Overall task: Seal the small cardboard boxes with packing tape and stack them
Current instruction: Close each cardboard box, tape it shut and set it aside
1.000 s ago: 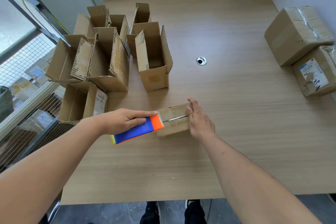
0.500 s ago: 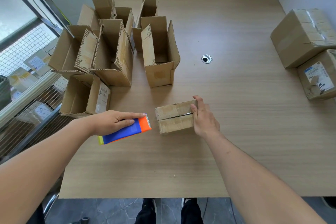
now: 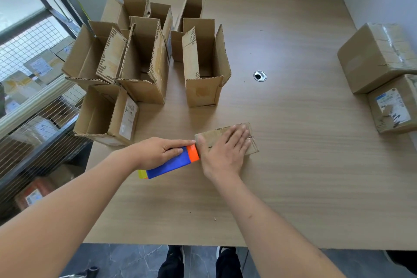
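The small closed brown cardboard box (image 3: 228, 139) lies flat on the light wood-grain table (image 3: 293, 165), near the front edge and just ahead of me, with my right hand (image 3: 222, 153) spread palm-down over its top, fingers straight and pressing the flaps shut. I judge it light and probably empty, so it will skid on the smooth tabletop unless I keep weight on it; the corrugated walls are stiff at the edges but the flaps give in the middle, so the firm places to hold are the corners and side walls, not the seam. My left hand (image 3: 158, 152) grips the blue, orange and yellow tape dispenser (image 3: 171, 162), fingers curled round its body, its orange end touching the box's left edge. Whether tape is already stuck down I cannot tell. Behind, to the left, stand several open brown cardboard boxes (image 3: 144, 61) with flaps up, close together. Well apart at the right edge sit two larger taped cartons (image 3: 381, 58), one bearing a white label.
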`<state>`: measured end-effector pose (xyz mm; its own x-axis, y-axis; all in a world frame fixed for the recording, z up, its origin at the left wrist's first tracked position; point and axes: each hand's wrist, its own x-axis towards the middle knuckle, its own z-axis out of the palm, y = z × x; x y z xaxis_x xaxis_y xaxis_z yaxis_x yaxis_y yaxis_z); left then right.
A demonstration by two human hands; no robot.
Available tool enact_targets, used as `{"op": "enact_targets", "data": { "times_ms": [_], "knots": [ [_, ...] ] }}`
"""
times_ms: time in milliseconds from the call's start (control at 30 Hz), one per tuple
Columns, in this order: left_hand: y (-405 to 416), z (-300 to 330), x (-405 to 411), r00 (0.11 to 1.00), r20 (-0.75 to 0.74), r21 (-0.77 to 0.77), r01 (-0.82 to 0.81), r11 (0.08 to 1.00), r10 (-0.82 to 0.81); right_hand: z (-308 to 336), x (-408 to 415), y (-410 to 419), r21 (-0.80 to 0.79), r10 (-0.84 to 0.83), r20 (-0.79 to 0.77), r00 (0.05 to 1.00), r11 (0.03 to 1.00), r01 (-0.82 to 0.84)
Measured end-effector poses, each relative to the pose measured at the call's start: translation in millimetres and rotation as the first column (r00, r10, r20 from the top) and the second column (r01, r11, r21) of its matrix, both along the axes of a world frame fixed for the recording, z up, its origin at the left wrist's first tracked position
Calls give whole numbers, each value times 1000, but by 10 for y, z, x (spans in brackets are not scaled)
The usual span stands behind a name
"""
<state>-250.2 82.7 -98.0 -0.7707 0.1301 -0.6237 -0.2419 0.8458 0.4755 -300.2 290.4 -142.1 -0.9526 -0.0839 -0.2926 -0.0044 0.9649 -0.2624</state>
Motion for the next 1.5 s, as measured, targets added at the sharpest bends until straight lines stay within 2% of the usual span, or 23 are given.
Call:
{"op": "enact_targets", "data": {
  "times_ms": [333, 400, 500, 567, 700, 867, 1000, 1067, 1133, 1167, 1200, 1267, 1333, 1433, 1500],
  "knots": [
    [70, -239, 198, 981, -59, 178, -173, 969, 186, -178, 29, 78, 27, 155, -41, 987, 988, -154],
    [82, -274, 120, 981, -57, 157, -174, 972, 185, -179, -15, 102, 52, 181, -37, 983, 982, -179],
    [-8, -375, 137, 995, -24, 32, -94, 995, 95, -150, -71, 164, 84, 264, -6, 964, 961, -263],
    [-84, -419, 193, 991, -30, 39, -127, 991, 129, -141, -106, 209, 91, 296, 8, 955, 951, -296],
    [-173, -342, 233, 981, -92, 65, -164, 984, 169, -88, -151, 208, 121, 352, 45, 935, 927, -355],
    [-181, -165, 269, 963, -246, 33, -106, 994, 111, 38, -217, 196, 143, 456, 106, 884, 873, -467],
    [-180, -74, 381, 914, -373, 133, -120, 984, 162, 120, -215, 236, 37, 607, 129, 784, 787, -616],
    [-201, -25, 433, 893, -417, 161, -113, 980, 171, 148, -268, 305, -70, 619, 132, 774, 785, -616],
    [-220, 32, 476, 876, -459, 159, -81, 984, 146, 194, -329, 357, -322, 551, 78, 831, 802, -502],
    [-230, 64, 494, 867, -485, 136, -50, 989, 111, 258, -338, 366, -480, 477, 25, 878, 777, -408],
    [-233, 97, 506, 855, -515, 104, -15, 994, 66, 319, -338, 365, -622, 379, -8, 925, 723, -301],
    [-217, 152, 523, 829, -559, 51, 49, 997, -12, 487, -293, 319, -814, 239, 54, 969, 573, -96],
    [-196, 217, 524, 823, -567, 43, 83, 996, -44, 631, -242, 259, -872, 243, 128, 962, 490, -8],
    [-146, 327, 505, 827, -558, 46, 123, 991, -76, 720, -214, 256, -879, 349, 184, 919, 476, -5],
    [-96, 399, 501, 831, -548, 50, 140, 989, -90, 759, -223, 284, -864, 395, 180, 901, 502, -47]
  ]
}}
